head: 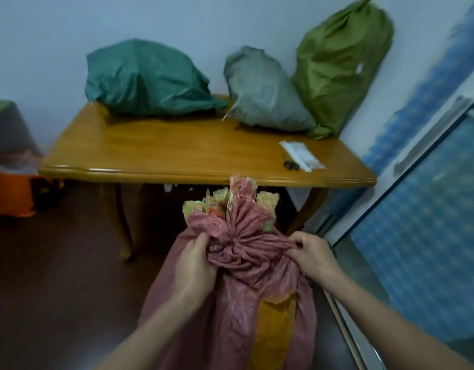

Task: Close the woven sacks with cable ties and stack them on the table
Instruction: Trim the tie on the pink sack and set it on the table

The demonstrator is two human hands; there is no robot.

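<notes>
1. My left hand point(196, 265): fingers curled into the cloth on the left side of the neck, gripping a bunch of it.
2. The pink sack point(230, 316) stands on the dark floor point(57, 263) between my forearms, just short of the table's near edge. The neck is drawn tight, with the frilled mouth fanned out above it. What binds it is too small to tell.
3. My right hand point(310, 252) pinches a fold on the right side of the neck.
4. Left of the sack there is open floor. An orange container point(11, 193) sits well off, beyond the table's left end.
5. On the table point(177, 153), the near half is bare wood. A teal sack point(145, 78) lies at the back left and a grey sack point(262, 92) at the back middle. The grey one touches an olive sack point(340, 68) propped against the wall in the right corner.
6. A white packet point(302, 156) with a small dark item point(290, 164) beside it lies near the table's right front edge.
7. On the right, a blue patterned panel point(417, 236) in a metal frame runs close alongside the pink sack; that side is tight.
</notes>
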